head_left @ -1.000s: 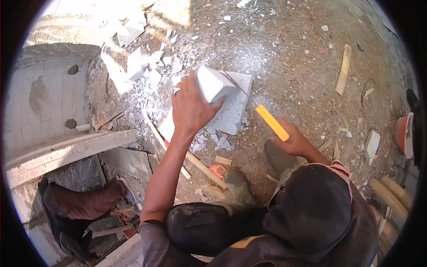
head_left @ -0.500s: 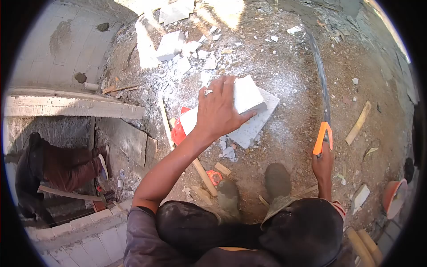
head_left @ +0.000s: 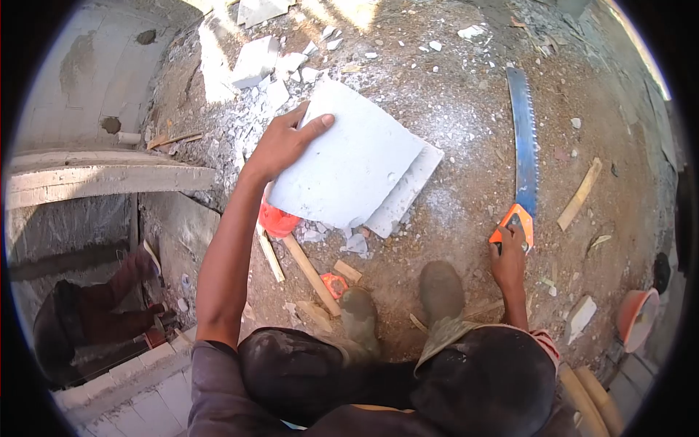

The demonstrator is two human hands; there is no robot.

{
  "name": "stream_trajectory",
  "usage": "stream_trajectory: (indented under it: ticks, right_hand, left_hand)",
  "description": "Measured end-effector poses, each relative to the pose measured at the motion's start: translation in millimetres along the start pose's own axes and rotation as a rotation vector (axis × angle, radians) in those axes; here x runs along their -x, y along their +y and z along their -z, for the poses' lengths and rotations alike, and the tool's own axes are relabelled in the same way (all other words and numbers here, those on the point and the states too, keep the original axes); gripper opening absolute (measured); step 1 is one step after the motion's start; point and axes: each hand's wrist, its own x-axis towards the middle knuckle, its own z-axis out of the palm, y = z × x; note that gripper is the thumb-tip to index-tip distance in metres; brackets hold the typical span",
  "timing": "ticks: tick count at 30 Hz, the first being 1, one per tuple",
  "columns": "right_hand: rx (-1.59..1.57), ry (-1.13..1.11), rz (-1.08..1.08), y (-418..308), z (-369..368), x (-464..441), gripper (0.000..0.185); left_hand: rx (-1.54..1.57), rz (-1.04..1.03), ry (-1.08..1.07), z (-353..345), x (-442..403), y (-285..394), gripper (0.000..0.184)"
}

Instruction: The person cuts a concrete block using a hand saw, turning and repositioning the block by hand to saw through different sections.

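My left hand (head_left: 285, 143) grips the upper left edge of a white lightweight concrete block (head_left: 349, 156), its thumb lying on the broad face. That face is turned up toward me. Beneath the block's right side, a second pale slab (head_left: 408, 197) shows on the ground. A red object (head_left: 277, 220) peeks out below the block's lower left corner; most of it is hidden. In my right hand (head_left: 509, 256) is a hand saw by its orange and black handle (head_left: 516, 225). The saw's toothed blade (head_left: 523, 138) points away from me, its flat side showing, apart from the block.
Broken block pieces (head_left: 256, 62) and white dust lie beyond the block. Wood strips (head_left: 309, 273) are near my boots (head_left: 441, 288). A reddish bucket (head_left: 636, 320) stands at the right. Another person (head_left: 87, 313) bends in a lower area at left, behind a low block wall (head_left: 138, 375).
My left hand has tilted the block so its broad face shows, and has shifted left to its edge. The saw has rolled in my right hand, so its blade now shows flat.
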Motion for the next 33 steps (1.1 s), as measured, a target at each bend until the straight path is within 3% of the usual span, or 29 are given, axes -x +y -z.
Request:
stream_trajectory:
  ticks: [1,4,7,9,10,13,16,20,22,25,28,33]
  right_hand:
    - [-0.041,-0.024,0.019,4,-2,-2,0.048]
    - [-0.156,0.045,0.170,-13,-14,-10,0.054]
    - [-0.559,-0.161,0.055,-61,-14,-31,0.070]
    - [-0.812,-0.225,-0.002,-84,-33,-52,0.083]
    - [-0.925,-0.261,-0.046,-92,-40,-59,0.090]
    - [-1.115,-0.355,-0.162,-112,-48,-76,0.103]
    - [-1.244,-0.559,-0.403,-137,-49,-72,0.110]
    - [-1.300,-0.728,-0.373,-173,-46,-65,0.103]
    - [-1.479,-0.529,-0.300,-178,-51,-63,0.098]
    - [-1.425,-0.454,-0.244,-168,-54,-64,0.108]
    - [-1.541,-0.460,-0.238,-168,-74,-59,0.109]
    - [-1.572,-0.483,-0.212,-167,-53,-55,0.111]
  left_hand:
    - [0.093,-0.076,-0.036,-4,-1,-4,0.105]
    - [0.043,-0.017,-0.073,-14,-18,-12,0.100]
    - [0.197,0.144,-0.185,-24,-36,-38,0.091]
    - [0.049,0.238,-0.026,-44,-44,-78,0.091]
    - [-0.020,0.260,0.010,-58,-48,-101,0.091]
    - [0.156,0.200,-0.017,-62,-41,-110,0.094]
    - [0.117,0.150,-0.125,-49,-36,-88,0.096]
    - [0.147,0.204,-0.248,-68,-44,-61,0.091]
    - [0.216,0.252,-0.199,-92,-52,-79,0.084]
    - [0.420,0.270,-0.267,-97,-44,-79,0.086]
    - [0.407,0.228,-0.314,-89,-41,-74,0.099]
    - [0.586,0.275,-0.443,-86,-38,-73,0.103]
